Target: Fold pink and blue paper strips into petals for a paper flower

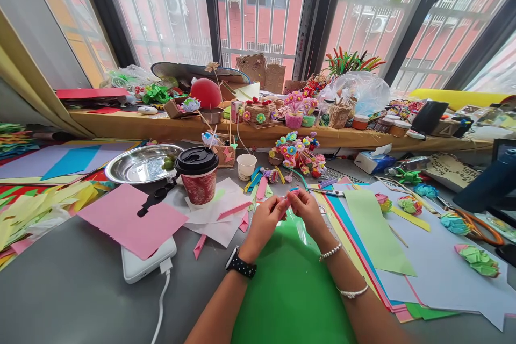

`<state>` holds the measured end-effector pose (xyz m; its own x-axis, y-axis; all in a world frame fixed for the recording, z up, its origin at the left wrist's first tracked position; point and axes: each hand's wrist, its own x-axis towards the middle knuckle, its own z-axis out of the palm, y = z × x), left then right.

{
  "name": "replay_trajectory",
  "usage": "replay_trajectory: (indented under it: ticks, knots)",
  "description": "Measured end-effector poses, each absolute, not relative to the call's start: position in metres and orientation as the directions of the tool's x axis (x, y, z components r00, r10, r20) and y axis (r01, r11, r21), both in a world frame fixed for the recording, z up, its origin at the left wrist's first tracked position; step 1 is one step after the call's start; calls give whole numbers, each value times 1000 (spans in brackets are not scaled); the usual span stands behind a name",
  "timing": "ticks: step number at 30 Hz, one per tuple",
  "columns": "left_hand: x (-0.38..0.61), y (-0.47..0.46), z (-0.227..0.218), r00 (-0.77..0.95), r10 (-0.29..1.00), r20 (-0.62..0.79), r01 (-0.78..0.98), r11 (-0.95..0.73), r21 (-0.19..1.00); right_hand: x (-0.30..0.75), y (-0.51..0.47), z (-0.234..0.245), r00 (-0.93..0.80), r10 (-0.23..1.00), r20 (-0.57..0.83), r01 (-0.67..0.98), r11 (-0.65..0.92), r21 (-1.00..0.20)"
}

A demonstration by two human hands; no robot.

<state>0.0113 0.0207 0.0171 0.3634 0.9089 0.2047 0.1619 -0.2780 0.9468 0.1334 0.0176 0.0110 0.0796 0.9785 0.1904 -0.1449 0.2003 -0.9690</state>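
My left hand (pixel 266 224) and my right hand (pixel 308 216) meet fingertip to fingertip above a green mat (pixel 290 290). Both are closed in a pinch around a small pinkish piece that looks like paper, mostly covered by the fingers. Just beyond them lie folded paper strips and bits, among them a pink strip (pixel 262 187). To the right of my right hand, scissors (pixel 328 192) rest near a light green paper sheet (pixel 377 231). Left of my left hand, another folded pink strip (pixel 234 210) lies on white paper (pixel 220 226).
A lidded coffee cup (pixel 197 180), a white paper cup (pixel 246 166) and a metal plate (pixel 133 166) stand beyond my left hand. A pink sheet (pixel 135 220) covers part of a white power bank (pixel 147 266). Crumpled paper flowers (pixel 478 260) lie at right, with crafts along the sill (pixel 161 124).
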Motion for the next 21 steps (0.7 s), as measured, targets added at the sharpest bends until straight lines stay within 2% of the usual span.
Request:
replay_trajectory:
  ticks: [5,7,10,14,17,19,21]
  knots:
    - [2,23,19,283,879,383,337,-465,819,136,19,9,28,980,199,-180,201,-963]
    - [0,24,20,281,867,412,336,-491,803,137,18,9,10,974,225,-190,223,-956]
    - [0,24,20,288,874,392,272,-467,841,136,17,10,3,968,250,-199,245,-949]
    - [2,26,20,211,918,334,132,-366,921,135,16,11,17,966,258,-233,255,-939]
    - [4,29,19,111,976,187,-96,-177,980,134,16,12,33,960,278,-239,278,-930]
    - [4,31,19,110,993,29,-318,7,948,134,16,13,35,961,275,-246,275,-930]
    - [4,32,19,135,987,-88,-489,144,860,135,16,12,34,964,263,-253,263,-931]
